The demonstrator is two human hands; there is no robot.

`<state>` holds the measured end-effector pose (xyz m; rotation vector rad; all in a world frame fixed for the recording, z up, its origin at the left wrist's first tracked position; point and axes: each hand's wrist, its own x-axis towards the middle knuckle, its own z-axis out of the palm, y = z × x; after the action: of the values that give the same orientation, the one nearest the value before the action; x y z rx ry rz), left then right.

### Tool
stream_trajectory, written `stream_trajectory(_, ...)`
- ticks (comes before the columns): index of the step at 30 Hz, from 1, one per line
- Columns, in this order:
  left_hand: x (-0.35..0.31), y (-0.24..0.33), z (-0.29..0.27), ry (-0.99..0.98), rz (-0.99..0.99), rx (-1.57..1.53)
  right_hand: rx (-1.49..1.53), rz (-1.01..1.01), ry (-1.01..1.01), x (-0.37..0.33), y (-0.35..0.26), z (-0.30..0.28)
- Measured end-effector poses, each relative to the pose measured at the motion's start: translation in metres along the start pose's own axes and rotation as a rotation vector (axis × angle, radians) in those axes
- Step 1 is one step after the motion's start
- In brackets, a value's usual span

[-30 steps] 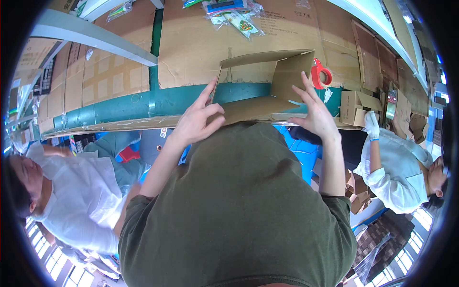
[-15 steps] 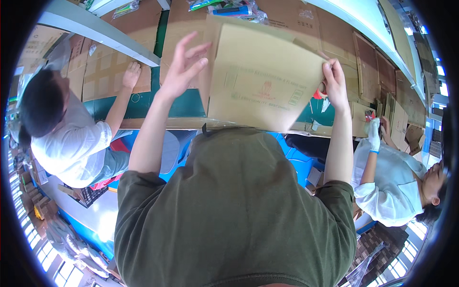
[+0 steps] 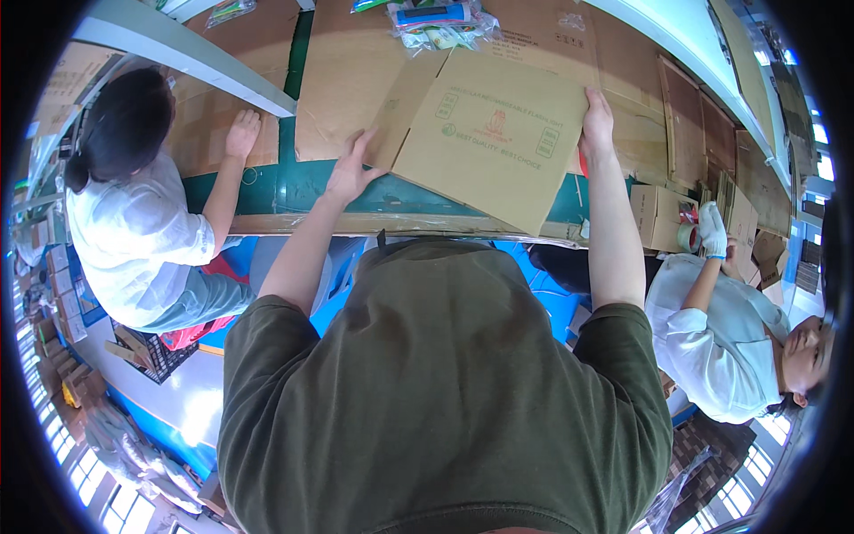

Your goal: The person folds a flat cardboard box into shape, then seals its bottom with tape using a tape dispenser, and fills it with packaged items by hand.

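A brown cardboard carton [image 3: 485,156] with green and red print tilts above the near edge of the bench. It looks flattened, with a narrower side panel [image 3: 411,105] folding off at its left. My left hand [image 3: 349,171] grips the lower left edge of that panel, thumb apart from the curved fingers. On the right edge, near the upper corner, my right hand [image 3: 598,125] is closed around the board; part of its fingers is hidden behind it. Under the carton the green bench top [image 3: 316,185] shows.
Flat cardboard sheets [image 3: 342,84] cover the far bench. Plastic-bagged items [image 3: 440,27] lie at the top. A white beam [image 3: 196,62] crosses the upper left. Co-workers sit close on both sides; the right one wears a glove [image 3: 712,230] beside a small carton [image 3: 656,216].
The carton has tilted clockwise and lies lower, its side panel swung outward. My left hand has come down from the air onto that panel. The left co-worker has leaned toward the bench.
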<state>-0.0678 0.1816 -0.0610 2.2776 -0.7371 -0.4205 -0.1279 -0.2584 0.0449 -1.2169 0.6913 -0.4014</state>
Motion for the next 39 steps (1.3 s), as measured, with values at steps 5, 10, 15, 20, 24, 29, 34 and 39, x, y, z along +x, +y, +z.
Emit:
stream_trajectory(5, 0.008, 0.009, -0.026, 0.012, -0.261, -0.056, 0.076, -0.054, -0.134, 0.008, -0.002, 0.014)
stream_trajectory(10, -0.025, 0.102, -0.087, 0.280, -0.195, 0.144, -0.071, -0.012, -0.114, -0.005, 0.009, 0.027)
stream_trajectory(15, -0.027, 0.128, -0.133, 0.073, -0.079, 0.345, -0.254, 0.324, -0.309, 0.009, 0.074, -0.007)
stream_trajectory(20, -0.011, 0.136, -0.125, 0.065, -0.366, 0.257, -0.329, 0.302, -0.532, -0.078, 0.070, 0.012)
stream_trajectory(24, -0.016, 0.136, -0.114, 0.108, -0.416, 0.154, -0.054, 0.276, -0.496, -0.069, 0.046, 0.026)
stream_trajectory(29, -0.014, 0.064, -0.069, 0.595, -0.078, -0.865, -0.378, 0.018, -0.544, -0.096, 0.006, 0.062)
stream_trajectory(34, -0.036, 0.079, -0.056, 0.379, 0.345, -0.532, -0.481, -0.009, -0.594, -0.111, 0.004, 0.055)
stream_trajectory(39, -0.023, 0.095, -0.064, 0.421, 0.238, -0.306, -0.563, -0.186, -0.593, -0.115, 0.012, 0.045)
